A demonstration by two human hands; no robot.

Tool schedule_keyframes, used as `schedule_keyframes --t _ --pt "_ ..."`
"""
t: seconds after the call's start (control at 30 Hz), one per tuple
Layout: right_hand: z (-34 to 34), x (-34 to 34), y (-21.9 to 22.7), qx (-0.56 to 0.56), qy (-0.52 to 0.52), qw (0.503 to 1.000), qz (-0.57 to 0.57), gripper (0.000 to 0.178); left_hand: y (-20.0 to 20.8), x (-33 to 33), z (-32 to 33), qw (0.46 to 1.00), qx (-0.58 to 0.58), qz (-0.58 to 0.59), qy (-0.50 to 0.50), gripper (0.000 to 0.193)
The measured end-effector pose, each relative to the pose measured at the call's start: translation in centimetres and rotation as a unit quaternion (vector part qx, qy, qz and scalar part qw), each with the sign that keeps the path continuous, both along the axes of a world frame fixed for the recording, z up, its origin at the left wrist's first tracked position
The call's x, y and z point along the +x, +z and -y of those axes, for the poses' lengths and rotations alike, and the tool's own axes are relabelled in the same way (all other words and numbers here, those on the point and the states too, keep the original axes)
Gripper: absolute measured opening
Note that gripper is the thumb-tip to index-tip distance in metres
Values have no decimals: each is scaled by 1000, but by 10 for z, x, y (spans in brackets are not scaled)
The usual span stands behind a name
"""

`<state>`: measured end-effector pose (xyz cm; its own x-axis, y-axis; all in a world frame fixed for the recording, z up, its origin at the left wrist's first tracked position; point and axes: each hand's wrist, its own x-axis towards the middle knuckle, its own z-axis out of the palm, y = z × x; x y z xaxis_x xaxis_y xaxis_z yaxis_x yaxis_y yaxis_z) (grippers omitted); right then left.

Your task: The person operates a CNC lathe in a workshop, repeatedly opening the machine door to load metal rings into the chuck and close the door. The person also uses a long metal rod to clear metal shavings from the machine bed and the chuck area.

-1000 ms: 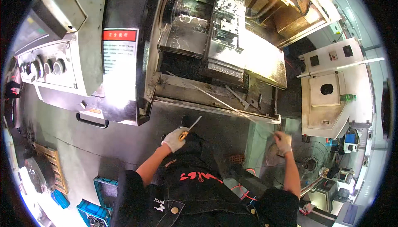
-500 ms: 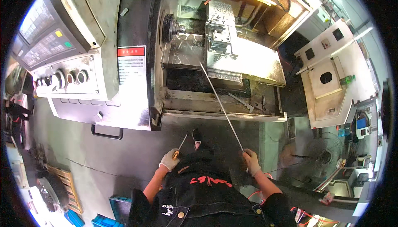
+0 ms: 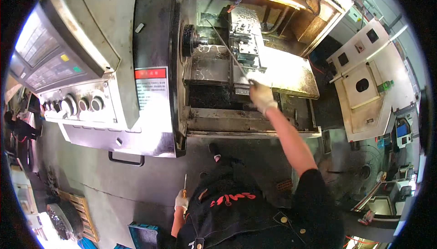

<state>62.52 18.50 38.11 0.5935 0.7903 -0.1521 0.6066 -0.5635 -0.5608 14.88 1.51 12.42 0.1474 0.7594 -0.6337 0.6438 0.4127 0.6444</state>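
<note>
My gloved right hand [image 3: 262,96] is closed around the near end of a long thin metal rod [image 3: 226,48]. The arm reaches into the open bay of a lathe, over the tool slide [image 3: 246,48]. The rod slants up and left across the slide's edge, its far tip behind the chuck [image 3: 187,40]; whether it touches anything there I cannot tell. Low beside my body, my gloved left hand [image 3: 181,201] grips a screwdriver [image 3: 185,192] with an orange handle, its thin shaft pointing up.
To the left stands the control panel [image 3: 82,105] with knobs, above a door handle [image 3: 126,161]. A white machine [image 3: 364,85] is on the right. A blue crate [image 3: 143,235] and a wooden pallet [image 3: 82,210] lie on the floor at lower left.
My right hand has moved forward and up into the lathe bay, carrying the rod deeper toward the back. My left hand, with the screwdriver, has dropped lower beside my body.
</note>
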Motion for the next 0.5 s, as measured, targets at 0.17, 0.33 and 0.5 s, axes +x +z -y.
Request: schedule_keyframes --t 0.17,0.33,0.5 --pt "-119 80 57 -72 107 985 112 37 -72 -34 26 928 -213 138 272 45" --pt "-213 91 81 -159 144 953 213 26 -62 1 16 923 -140 163 320 48" --pt "-286 107 43 -207 166 906 329 23 -25 40 -2 935 -110 128 312 46"
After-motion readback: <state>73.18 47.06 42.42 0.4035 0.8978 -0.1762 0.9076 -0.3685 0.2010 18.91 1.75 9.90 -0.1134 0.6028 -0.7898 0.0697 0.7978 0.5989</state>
